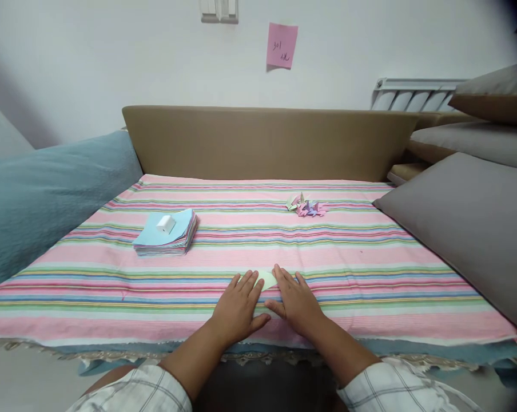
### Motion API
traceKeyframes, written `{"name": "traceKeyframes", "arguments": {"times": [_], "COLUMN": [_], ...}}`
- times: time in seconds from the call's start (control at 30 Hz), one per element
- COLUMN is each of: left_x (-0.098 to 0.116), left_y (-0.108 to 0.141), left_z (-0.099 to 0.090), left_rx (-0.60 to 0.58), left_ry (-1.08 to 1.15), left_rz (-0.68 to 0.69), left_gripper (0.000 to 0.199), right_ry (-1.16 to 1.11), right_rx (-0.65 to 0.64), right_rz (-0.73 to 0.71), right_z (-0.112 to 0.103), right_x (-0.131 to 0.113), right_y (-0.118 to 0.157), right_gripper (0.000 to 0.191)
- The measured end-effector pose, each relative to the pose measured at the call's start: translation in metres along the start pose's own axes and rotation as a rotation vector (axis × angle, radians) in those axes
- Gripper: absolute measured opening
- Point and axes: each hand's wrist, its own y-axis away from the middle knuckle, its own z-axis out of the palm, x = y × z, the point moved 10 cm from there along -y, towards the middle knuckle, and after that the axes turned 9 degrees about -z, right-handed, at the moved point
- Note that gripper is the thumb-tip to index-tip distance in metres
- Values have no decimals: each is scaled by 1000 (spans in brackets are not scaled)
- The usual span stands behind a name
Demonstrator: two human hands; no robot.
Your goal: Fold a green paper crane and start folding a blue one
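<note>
A small piece of pale green folded paper (266, 280) lies flat on the striped cloth, between my two hands. My left hand (240, 306) rests palm down with fingers stretched out, its fingertips over the paper's left end. From the other side my right hand (296, 302) lies flat too, fingers spread, its index fingertip at the paper's right end. Part of the paper is hidden under the fingers. Further back to the right sits a cluster of small folded paper figures (306, 206) in pink, purple and pale green.
A stack of coloured paper sheets (164, 234) stands on the left with a small white block (166, 224) on top. The striped cloth (112, 274) covers the seat. Grey cushions (464, 223) bound the right, a blue-covered armrest (56, 194) the left, and a brown backrest (267, 143) the back.
</note>
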Motion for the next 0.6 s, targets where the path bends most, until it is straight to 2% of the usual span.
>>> {"name": "traceKeyframes", "arguments": {"times": [0.17,0.3,0.6], "left_x": [1,0,1], "left_y": [-1,0,-1], "left_z": [-1,1,1], "left_rx": [4,-13,-14], "left_ry": [-9,-21,-40], "left_rz": [-8,6,17], "left_gripper": [68,69,70], "right_ry": [63,107,52], "right_rx": [-39,-23,-50], "right_rz": [-99,-163,-80], "right_z": [4,4,-6], "right_x": [-5,-10,-2], "right_y": [8,11,17], "right_gripper": [74,73,63]}}
